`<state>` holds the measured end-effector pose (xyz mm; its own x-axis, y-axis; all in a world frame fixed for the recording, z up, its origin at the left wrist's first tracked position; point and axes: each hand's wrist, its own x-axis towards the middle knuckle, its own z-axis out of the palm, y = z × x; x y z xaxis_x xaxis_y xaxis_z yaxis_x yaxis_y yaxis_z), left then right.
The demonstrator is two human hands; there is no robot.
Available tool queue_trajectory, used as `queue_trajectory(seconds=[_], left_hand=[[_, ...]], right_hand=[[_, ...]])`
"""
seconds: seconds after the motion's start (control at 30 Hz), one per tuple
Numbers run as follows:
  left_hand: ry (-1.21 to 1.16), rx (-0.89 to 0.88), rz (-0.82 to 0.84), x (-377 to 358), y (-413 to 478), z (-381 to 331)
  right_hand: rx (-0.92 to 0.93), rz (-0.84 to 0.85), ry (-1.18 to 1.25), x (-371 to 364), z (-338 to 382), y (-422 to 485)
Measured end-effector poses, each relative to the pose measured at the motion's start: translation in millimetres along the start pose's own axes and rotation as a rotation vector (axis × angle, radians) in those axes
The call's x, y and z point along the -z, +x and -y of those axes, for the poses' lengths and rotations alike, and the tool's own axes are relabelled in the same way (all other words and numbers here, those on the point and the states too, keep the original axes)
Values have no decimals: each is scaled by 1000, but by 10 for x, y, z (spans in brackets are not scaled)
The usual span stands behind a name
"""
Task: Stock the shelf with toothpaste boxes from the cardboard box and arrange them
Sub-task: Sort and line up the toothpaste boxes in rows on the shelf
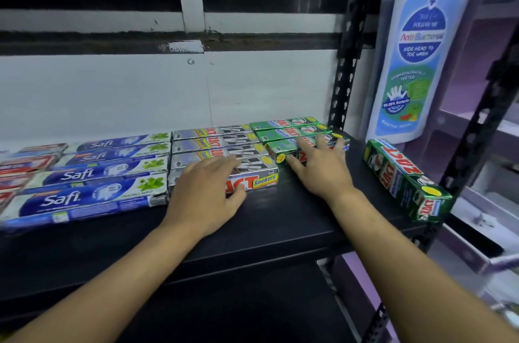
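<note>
On the black shelf, toothpaste boxes lie flat in rows. Blue Safi boxes fill the left, silver Zact Smokers boxes the middle, green Zact boxes the back right. My left hand lies flat on the front silver Zact Smokers box, fingers straight, thumb against its front face. My right hand rests with spread fingers on the front green Zact box. Another green Zact box lies askew near the shelf's right edge. The cardboard box is out of sight.
Red and white boxes sit at the far left. A large white anti-bacterial wash bottle stands at the right, beside the black perforated upright. Bare black shelf lies in front of the rows. A purple rack lies beyond.
</note>
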<state>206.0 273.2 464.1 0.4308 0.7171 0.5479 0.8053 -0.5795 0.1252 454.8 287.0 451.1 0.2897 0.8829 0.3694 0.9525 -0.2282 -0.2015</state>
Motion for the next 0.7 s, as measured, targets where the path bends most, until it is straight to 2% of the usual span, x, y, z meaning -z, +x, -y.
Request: queue_trajectory(seconds=[0.7], left_hand=[[-5,5,-4,-11,-1,-6]], right_hand=[[-23,-9,17,60,91,-75]])
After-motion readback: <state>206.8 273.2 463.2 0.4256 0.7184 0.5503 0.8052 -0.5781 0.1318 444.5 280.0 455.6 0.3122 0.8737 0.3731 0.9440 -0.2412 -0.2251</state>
